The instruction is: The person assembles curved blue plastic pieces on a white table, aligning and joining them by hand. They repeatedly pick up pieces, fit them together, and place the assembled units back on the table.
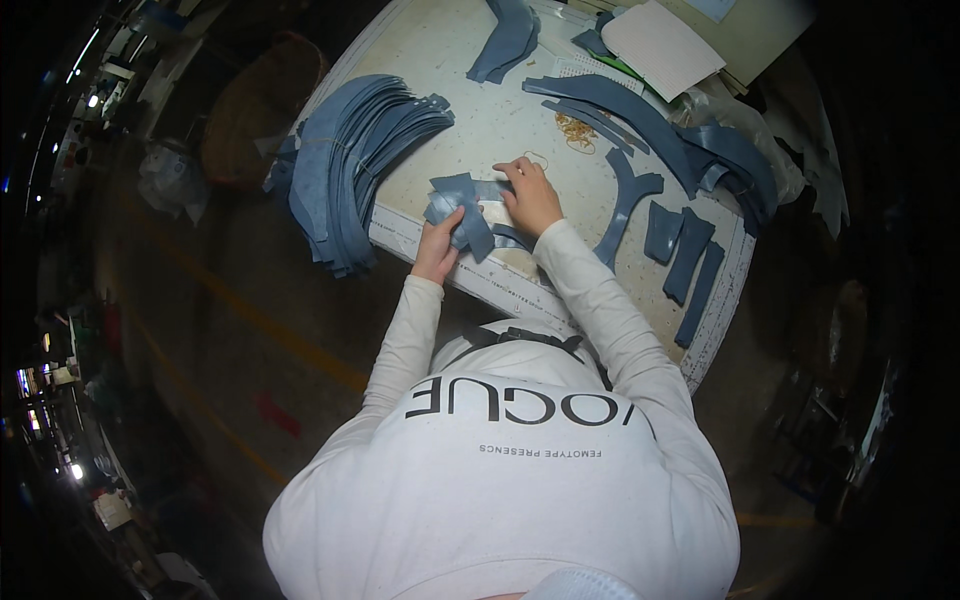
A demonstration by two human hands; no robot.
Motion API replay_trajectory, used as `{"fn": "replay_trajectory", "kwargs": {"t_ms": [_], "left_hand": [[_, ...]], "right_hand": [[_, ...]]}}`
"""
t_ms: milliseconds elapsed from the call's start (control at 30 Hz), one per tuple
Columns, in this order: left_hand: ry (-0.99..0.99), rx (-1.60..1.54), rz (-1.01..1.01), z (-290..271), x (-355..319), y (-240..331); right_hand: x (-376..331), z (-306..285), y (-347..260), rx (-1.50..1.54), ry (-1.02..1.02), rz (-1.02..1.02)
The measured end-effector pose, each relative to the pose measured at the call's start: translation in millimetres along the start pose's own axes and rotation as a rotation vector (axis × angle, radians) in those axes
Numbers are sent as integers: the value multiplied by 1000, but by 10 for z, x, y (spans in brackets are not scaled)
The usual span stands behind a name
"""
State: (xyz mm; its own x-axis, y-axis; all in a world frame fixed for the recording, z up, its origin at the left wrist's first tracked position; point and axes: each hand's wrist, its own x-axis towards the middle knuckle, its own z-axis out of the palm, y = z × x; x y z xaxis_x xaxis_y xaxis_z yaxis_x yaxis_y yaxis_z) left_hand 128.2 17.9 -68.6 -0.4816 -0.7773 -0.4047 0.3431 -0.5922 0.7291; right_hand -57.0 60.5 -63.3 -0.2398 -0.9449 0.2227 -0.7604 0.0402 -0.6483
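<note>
My left hand (437, 247) is closed on a small bundle of blue leather pieces (466, 203), cut shapes that cross one another, near the table's front edge. A blue strip runs from the bundle toward my right hand (532, 195). That hand is bent over the strip's end with its fingers apart, the index finger stretched out to the left. Whether it grips the strip is hard to make out. Just beyond its fingertips lies a thin rubber band (537, 158). Another curved blue piece (511, 237) lies below, partly hidden by my right forearm.
A thick fanned stack of curved blue pieces (335, 180) overhangs the left edge of the white table (425, 115). Rubber bands (576, 131) lie in a heap beyond my right hand. Several loose blue pieces (688, 255) and a longer pile (640, 110) occupy the right side, near papers (662, 48).
</note>
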Motion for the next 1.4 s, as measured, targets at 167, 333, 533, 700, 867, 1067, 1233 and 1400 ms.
{"fn": "replay_trajectory", "kwargs": {"t_ms": [167,333,533,700,867,1067,1233,1400], "left_hand": [[-80,-58,-26,-61,50,212],[-191,-86,1,-26,103,404],[-291,-75,-21,369,218,525],[-382,-8,-50,980,230,498],[-321,78,-162,1552,114,277],[-687,85,-376,1930,-62,1],[-681,13,-484,2079,-67,-131],[-713,240,-343,2179,-134,-246]], "right_hand": [[221,-272,219,-370,-374,83],[195,-559,151,-147,-172,120],[74,-1374,-323,178,230,-162],[-157,-2034,-645,238,260,-142],[-233,-2090,-452,649,226,-28],[-351,-1945,191,635,309,191],[-522,-1965,455,551,332,211],[-695,-2011,509,430,462,261]]}}
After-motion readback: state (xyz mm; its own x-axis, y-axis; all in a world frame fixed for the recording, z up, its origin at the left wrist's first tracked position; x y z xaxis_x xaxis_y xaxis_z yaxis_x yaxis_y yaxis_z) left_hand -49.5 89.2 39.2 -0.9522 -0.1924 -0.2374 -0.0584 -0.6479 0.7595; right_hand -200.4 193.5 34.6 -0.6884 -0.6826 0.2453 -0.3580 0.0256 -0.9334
